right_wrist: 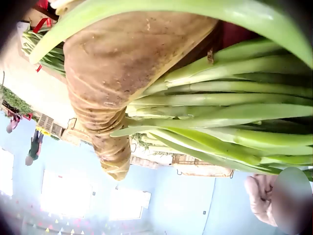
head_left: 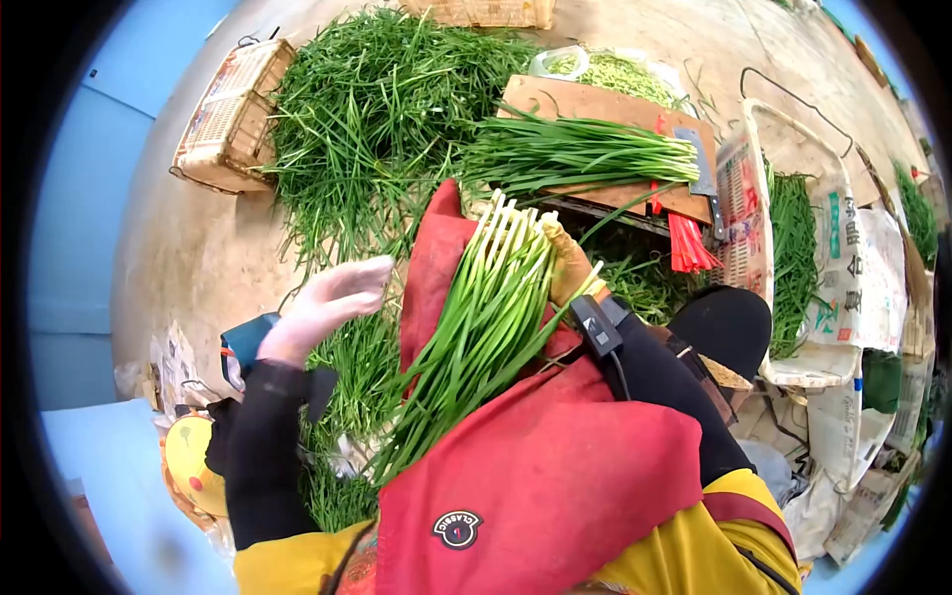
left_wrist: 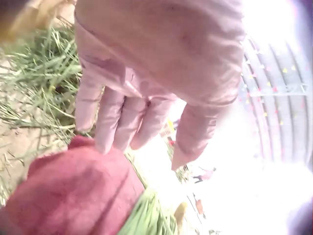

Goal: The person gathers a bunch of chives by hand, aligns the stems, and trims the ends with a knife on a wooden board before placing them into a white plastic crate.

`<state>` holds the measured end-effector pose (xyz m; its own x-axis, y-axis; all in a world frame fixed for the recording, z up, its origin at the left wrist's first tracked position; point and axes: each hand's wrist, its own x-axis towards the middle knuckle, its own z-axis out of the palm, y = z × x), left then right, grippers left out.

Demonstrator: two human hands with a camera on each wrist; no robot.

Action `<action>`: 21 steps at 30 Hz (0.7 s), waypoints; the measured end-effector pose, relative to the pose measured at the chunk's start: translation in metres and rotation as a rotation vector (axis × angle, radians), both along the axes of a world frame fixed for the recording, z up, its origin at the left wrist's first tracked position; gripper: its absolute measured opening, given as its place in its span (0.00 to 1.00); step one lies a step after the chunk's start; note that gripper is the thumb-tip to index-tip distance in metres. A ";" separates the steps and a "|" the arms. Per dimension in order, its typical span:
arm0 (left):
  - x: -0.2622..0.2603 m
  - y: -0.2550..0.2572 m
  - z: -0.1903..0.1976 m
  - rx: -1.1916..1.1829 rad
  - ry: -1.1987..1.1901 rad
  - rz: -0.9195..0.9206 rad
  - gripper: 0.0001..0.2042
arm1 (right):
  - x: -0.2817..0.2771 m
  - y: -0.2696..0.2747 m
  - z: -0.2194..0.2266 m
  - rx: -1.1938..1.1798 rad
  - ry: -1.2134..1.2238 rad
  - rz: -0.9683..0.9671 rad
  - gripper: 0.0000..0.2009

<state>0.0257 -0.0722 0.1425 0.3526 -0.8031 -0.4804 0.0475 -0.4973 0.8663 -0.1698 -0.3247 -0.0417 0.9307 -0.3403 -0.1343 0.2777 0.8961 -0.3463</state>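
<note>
A thick bunch of garlic chives (head_left: 466, 332) lies slantwise across the person's lap on a red apron (head_left: 555, 466), pale stem ends up and green leaves trailing down toward the left. The right hand (head_left: 567, 266), in a stained yellow-brown glove, holds the bunch near its pale ends; in the right wrist view its thumb (right_wrist: 112, 142) reaches along the stems. Apart from the bunch, the left hand (head_left: 322, 307) hovers on the left in a thin pale pink glove. Its fingers are extended with nothing in them, as the left wrist view shows.
A large heap of loose greens (head_left: 387, 109) covers the floor ahead, beside a plastic crate (head_left: 233, 119). On a wooden board (head_left: 545, 94) lie another chive bunch (head_left: 595, 149) and a cleaver (head_left: 696, 164); red strips (head_left: 686, 243) hang off its edge. A white-rimmed basket (head_left: 744, 208) stands right.
</note>
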 end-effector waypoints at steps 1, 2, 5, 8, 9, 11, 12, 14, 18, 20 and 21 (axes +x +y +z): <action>-0.008 -0.021 -0.011 -0.058 -0.054 -0.027 0.29 | 0.002 0.001 0.015 0.010 -0.076 0.049 0.25; -0.016 -0.039 -0.021 -0.117 -0.106 -0.053 0.30 | 0.007 -0.001 0.005 0.033 -0.057 0.066 0.25; -0.035 -0.076 -0.041 -0.307 -0.026 -0.066 0.35 | -0.001 -0.005 0.017 0.053 -0.127 0.126 0.28; -0.052 -0.096 -0.051 -0.369 0.236 -0.160 0.47 | -0.022 -0.002 0.063 0.006 -0.187 0.131 0.30; -0.055 -0.100 -0.057 -0.410 0.161 -0.240 0.50 | -0.026 -0.002 0.072 0.048 -0.245 0.211 0.36; -0.073 -0.087 -0.060 -0.128 0.419 -0.190 0.47 | -0.035 0.001 0.079 0.064 -0.263 0.228 0.39; -0.076 -0.078 -0.071 0.009 0.635 -0.174 0.42 | -0.040 0.001 0.079 0.091 -0.284 0.247 0.38; -0.109 -0.076 -0.063 0.058 0.729 -0.141 0.42 | -0.051 -0.003 0.084 0.005 -0.220 0.244 0.39; -0.140 -0.065 -0.069 0.049 0.745 0.113 0.23 | -0.086 -0.040 0.076 -0.378 0.089 0.062 0.25; -0.147 -0.062 -0.070 -0.002 0.692 0.162 0.18 | -0.103 -0.062 0.084 -0.850 0.307 -0.150 0.19; -0.147 -0.061 -0.071 -0.002 0.706 0.174 0.19 | -0.109 -0.066 0.091 -0.883 0.296 -0.120 0.17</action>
<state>-0.1213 -0.1332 0.0719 0.0823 -0.7648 -0.6390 0.6740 -0.4295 0.6010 -0.2793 -0.3911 0.0498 0.8521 -0.5233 -0.0074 0.1431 0.2464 -0.9585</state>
